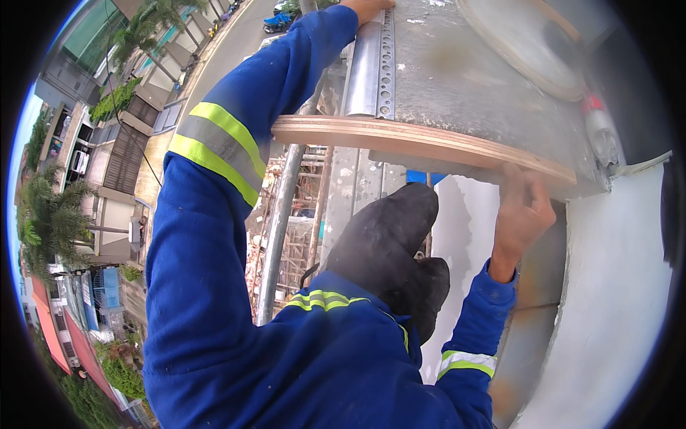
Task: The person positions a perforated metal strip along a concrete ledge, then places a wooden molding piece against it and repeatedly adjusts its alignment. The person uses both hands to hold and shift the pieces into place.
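My left hand, cut off by the top edge of the view, is at the far end of a silvery metal edge trim with a perforated flange; its visible fingers bend over the trim. Across the trim's near end lies a long plywood strip, its layered edge showing, along the front of a grey concrete ledge. At the strip's right part, my right hand is closed, with the fingertips at its near edge. My left forearm passes over the strip's left end.
A scaffold pipe rises left of my legs, beside grey planks. Beyond is a drop to a street with houses. A clear plastic bottle and a pale round rim are on the ledge's right; a white wall stands nearer.
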### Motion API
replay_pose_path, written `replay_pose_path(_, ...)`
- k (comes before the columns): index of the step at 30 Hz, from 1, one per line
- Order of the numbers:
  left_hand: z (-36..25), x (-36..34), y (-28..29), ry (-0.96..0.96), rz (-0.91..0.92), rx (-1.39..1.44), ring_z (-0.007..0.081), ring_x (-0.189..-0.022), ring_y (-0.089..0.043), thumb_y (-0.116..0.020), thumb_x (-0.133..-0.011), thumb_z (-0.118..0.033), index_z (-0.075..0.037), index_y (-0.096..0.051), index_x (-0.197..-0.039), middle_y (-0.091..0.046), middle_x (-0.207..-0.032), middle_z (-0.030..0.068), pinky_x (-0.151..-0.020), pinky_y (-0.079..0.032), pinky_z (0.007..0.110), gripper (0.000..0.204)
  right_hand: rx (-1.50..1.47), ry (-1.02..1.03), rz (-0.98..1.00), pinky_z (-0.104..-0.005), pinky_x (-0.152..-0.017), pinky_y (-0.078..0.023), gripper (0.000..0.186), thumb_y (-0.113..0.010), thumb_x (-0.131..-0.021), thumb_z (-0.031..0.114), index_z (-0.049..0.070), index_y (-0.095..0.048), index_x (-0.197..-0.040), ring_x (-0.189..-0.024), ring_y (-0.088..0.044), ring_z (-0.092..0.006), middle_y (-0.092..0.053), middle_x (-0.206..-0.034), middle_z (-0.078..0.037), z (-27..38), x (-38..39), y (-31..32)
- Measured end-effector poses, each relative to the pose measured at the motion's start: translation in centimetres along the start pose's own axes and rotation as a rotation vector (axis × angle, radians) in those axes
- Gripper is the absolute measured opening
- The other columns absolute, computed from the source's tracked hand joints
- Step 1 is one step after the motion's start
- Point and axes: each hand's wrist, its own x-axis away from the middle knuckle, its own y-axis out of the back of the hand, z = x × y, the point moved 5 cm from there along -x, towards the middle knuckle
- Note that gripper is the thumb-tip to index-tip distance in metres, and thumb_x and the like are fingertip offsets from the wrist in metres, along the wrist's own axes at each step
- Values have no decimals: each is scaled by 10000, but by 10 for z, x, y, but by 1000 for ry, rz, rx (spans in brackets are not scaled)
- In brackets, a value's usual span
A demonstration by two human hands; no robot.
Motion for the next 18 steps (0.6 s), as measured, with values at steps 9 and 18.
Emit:
replay_pose_path(9,19,-8,-4,-44,-12,17,291,-904,-725,-476,-1040,-186,-176,-646,-1313,-705,-1073,193,-853,-564,375,321,-128,65,-136,-244,-636,-484,134,-727,-877,-37,9,-753,-1000,-681,-586,-96,-673,-807,-41,5,8,-11)
replay_pose_path(18,27,-18,-7,-66,-9,16,286,-902,-721,-481,-1039,-205,-163,-661,-1284,-710,-1057,185,-844,-562,379,307,-59,282,-72,-259,-653,-548,491,-617,-816,-225,57,-738,-1199,-686,-581,-107,-610,-765,-12,19,8,-17)
